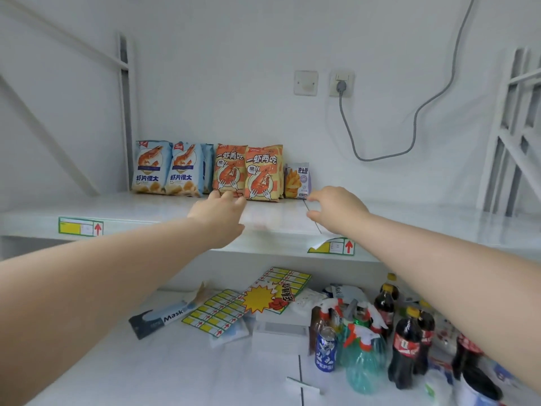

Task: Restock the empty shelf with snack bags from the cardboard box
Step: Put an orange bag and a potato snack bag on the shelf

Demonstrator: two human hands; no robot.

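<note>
On the white shelf several snack bags stand in a row against the wall: two blue shrimp-chip bags with a third behind, two orange shrimp bags, and a small purple potato-stick bag. My left hand reaches out just below the left orange bag, fingers extended near its bottom edge. My right hand hovers beside the bottom of the purple bag, thumb and fingers loosely curved, holding nothing. The cardboard box is out of view.
Price labels stick to the shelf's front edge. The lower shelf holds a mask box, label sheets, cola bottles, a Pepsi can and spray bottles. A grey cable hangs from a wall socket.
</note>
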